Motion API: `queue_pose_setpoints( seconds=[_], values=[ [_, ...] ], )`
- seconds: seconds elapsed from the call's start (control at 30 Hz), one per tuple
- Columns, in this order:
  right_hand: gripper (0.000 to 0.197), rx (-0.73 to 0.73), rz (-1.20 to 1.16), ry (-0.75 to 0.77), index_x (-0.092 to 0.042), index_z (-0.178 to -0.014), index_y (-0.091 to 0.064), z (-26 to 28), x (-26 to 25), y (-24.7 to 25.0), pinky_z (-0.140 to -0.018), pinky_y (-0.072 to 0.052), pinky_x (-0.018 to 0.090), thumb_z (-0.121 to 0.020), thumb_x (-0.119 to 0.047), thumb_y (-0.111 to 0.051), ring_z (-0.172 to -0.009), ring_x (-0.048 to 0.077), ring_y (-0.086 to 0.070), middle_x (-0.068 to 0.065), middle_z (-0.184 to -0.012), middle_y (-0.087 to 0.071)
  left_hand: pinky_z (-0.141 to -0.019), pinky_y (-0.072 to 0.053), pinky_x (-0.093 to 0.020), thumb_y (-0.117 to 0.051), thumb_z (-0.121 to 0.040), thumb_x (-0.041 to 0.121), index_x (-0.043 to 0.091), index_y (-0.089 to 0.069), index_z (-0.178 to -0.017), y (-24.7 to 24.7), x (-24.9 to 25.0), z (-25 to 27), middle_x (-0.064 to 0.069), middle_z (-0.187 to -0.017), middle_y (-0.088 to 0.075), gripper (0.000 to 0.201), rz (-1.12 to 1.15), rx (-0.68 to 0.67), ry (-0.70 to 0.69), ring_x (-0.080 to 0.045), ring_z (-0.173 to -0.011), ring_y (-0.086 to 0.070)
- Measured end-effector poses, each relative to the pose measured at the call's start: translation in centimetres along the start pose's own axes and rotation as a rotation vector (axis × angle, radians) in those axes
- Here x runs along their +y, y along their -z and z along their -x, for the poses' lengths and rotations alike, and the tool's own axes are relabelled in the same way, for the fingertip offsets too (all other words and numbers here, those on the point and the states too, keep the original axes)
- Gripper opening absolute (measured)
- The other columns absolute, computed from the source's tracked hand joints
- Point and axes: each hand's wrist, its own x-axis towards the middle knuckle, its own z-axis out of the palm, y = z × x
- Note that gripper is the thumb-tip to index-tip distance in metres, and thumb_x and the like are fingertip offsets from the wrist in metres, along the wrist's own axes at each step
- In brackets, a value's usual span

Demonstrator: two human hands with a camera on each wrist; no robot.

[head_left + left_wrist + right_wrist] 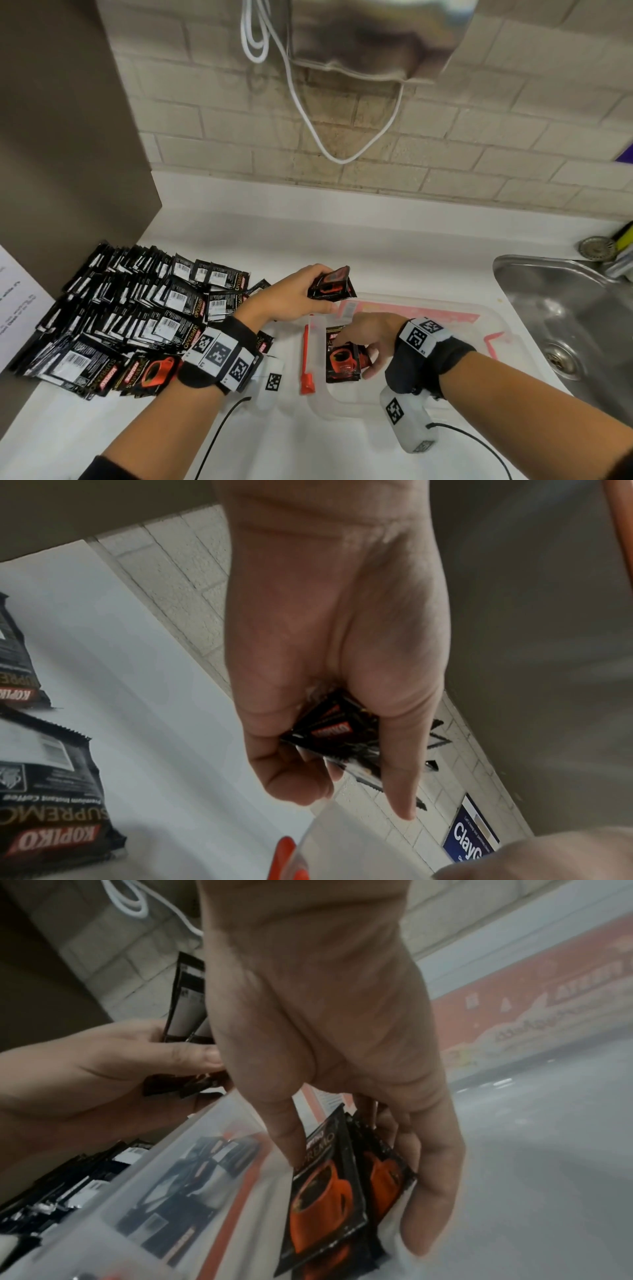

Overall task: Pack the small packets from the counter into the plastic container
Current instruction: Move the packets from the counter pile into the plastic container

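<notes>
A big pile of black coffee packets (130,315) covers the left of the white counter. My left hand (320,291) grips a small bunch of packets (337,282), lifted over the far left corner of the clear plastic container (493,318). In the left wrist view that hand (342,764) has thumb and fingers curled round the bunch (339,729). My right hand (356,356) is inside the container, holding a stack of upright packets (339,363) against its left wall. In the right wrist view the thumb and fingers of that hand (359,1191) pinch the stack (325,1191).
A steel sink (565,325) lies to the right of the container. A red latch (306,359) hangs on the container's left side. A white cable (308,113) dangles on the brick wall behind. A brown panel (68,137) and a paper sheet (13,291) bound the left.
</notes>
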Motion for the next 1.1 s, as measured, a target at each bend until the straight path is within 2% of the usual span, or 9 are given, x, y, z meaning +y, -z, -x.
queue_pose_setpoints(
  seconds=[0.1, 0.23, 0.43, 0.57, 0.7, 0.87, 0.93, 1.03, 1.1],
  values=[
    [0.020, -0.011, -0.056, -0.015, -0.010, -0.114, -0.057, 0.1, 0.7, 0.2, -0.094, -0.054, 0.050, -0.095, -0.015, -0.060, -0.117, 0.035, -0.058, 0.017, -0.129, -0.057, -0.092, -0.048, -0.022, -0.073, -0.090, 0.028, 0.026, -0.048, -0.134, 0.0, -0.3, 0.1, 0.006, -0.124, -0.057, 0.052, -0.010, -0.005, 0.000, -0.007, -0.110, -0.057],
    [0.033, 0.020, 0.018, 0.012, -0.005, -0.129, -0.054, -0.1, 1.3, 0.6, -0.100, -0.050, 0.053, -0.098, -0.016, -0.053, -0.105, 0.030, -0.061, 0.013, -0.118, -0.061, -0.093, -0.049, -0.023, -0.074, -0.089, 0.029, 0.026, -0.048, -0.134, 0.0, -0.4, 0.0, 0.007, -0.122, -0.058, 0.051, -0.003, 0.003, -0.009, -0.007, -0.110, -0.058],
    [0.021, 0.027, 0.080, 0.035, -0.006, -0.113, -0.055, 0.0, 1.1, 0.6, -0.093, -0.055, 0.047, -0.098, -0.020, -0.058, -0.098, 0.030, -0.062, 0.013, -0.108, -0.060, -0.089, -0.048, -0.019, -0.073, -0.090, 0.026, 0.024, -0.048, -0.133, 0.0, -0.1, -0.2, 0.005, -0.122, -0.058, 0.050, -0.031, -0.002, -0.016, -0.007, -0.108, -0.058],
    [0.037, -0.016, 0.033, 0.052, 0.003, -0.129, -0.054, -0.1, 1.0, 0.2, -0.098, -0.053, 0.042, -0.097, -0.016, -0.059, -0.103, 0.030, -0.064, 0.017, -0.115, -0.064, -0.089, -0.048, -0.021, -0.073, -0.090, 0.025, 0.024, -0.048, -0.134, 0.0, -0.1, -0.2, 0.005, -0.122, -0.057, 0.050, -0.046, -0.002, -0.015, -0.008, -0.109, -0.058],
    [0.044, 0.023, 0.092, 0.033, -0.001, -0.129, -0.044, 0.5, 0.9, 0.9, -0.092, -0.056, 0.046, -0.095, -0.021, -0.064, -0.104, 0.034, -0.065, 0.016, -0.134, -0.049, -0.080, -0.044, -0.011, -0.073, -0.090, 0.025, 0.025, -0.048, -0.134, 0.0, -0.2, -0.2, 0.006, -0.122, -0.058, 0.051, -0.045, 0.004, -0.007, -0.005, -0.107, -0.057],
    [0.028, -0.094, 0.187, 0.017, -0.003, -0.106, -0.061, 1.6, 1.2, 0.9, -0.093, -0.055, 0.049, -0.094, -0.029, -0.066, -0.085, 0.032, -0.069, 0.011, -0.091, -0.066, -0.077, -0.044, -0.009, -0.073, -0.090, 0.026, 0.025, -0.047, -0.135, 0.0, -0.2, -0.2, 0.007, -0.121, -0.058, 0.051, -0.040, 0.013, 0.003, -0.002, -0.104, -0.057],
    [0.031, -0.212, 0.306, 0.034, -0.007, -0.104, -0.069, 2.0, 1.2, 0.4, -0.099, -0.052, 0.047, -0.096, -0.035, -0.060, -0.101, 0.030, -0.068, 0.010, -0.099, -0.072, -0.074, -0.043, -0.006, -0.073, -0.090, 0.025, 0.025, -0.048, -0.135, 0.0, -0.2, -0.2, 0.008, -0.120, -0.058, 0.051, -0.047, 0.019, -0.001, 0.000, -0.102, -0.057],
    [0.042, -0.304, 0.422, 0.058, -0.008, -0.128, -0.064, 2.3, 1.0, -0.3, -0.106, -0.047, 0.046, -0.099, -0.037, -0.054, -0.113, 0.024, -0.062, 0.011, -0.129, -0.065, -0.072, -0.042, -0.003, -0.073, -0.090, 0.026, 0.026, -0.048, -0.134, 0.0, -0.2, -0.2, 0.009, -0.120, -0.058, 0.051, -0.048, 0.020, -0.001, 0.002, -0.101, -0.057],
    [0.042, -0.298, 0.422, 0.075, -0.009, -0.133, -0.061, 2.3, 0.9, -0.2, -0.106, -0.047, 0.046, -0.100, -0.035, -0.054, -0.120, 0.025, -0.060, 0.009, -0.135, -0.062, -0.078, -0.044, -0.007, -0.073, -0.090, 0.026, 0.027, -0.049, -0.134, 0.1, -0.2, -0.2, 0.010, -0.120, -0.059, 0.050, -0.048, 0.017, -0.003, 0.001, -0.103, -0.058]
  ],
)
